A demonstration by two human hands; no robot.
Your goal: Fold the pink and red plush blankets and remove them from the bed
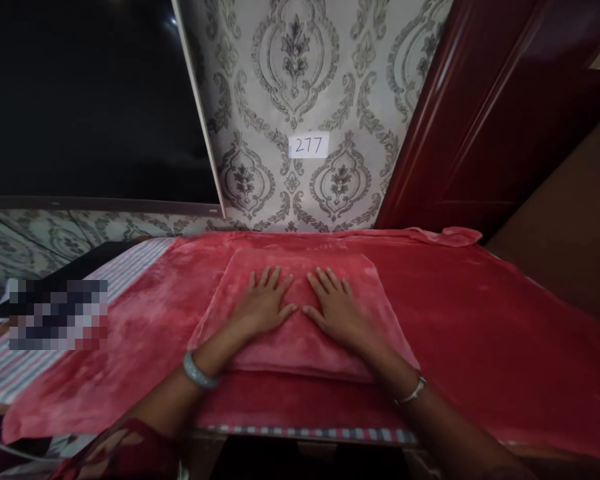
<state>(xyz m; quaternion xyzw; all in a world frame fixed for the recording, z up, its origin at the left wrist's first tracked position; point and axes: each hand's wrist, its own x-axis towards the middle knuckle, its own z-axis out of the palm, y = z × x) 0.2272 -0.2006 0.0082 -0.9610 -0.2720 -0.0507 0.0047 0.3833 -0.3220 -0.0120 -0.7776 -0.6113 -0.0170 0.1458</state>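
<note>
Both your hands lie flat, fingers spread, gripping nothing: left hand (264, 303) and right hand (336, 307) side by side, thumbs nearly touching, pressing on the folded pink cloth (300, 347). It sits mid-table on the red blanket (480, 320).

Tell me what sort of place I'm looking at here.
Probably a room in a home, perhaps a bedroom: patterned damask wallpaper, a dark flat screen on the wall, and a red wooden door. Both hands, left and right, lie flat on a folded pink blanket.
</note>
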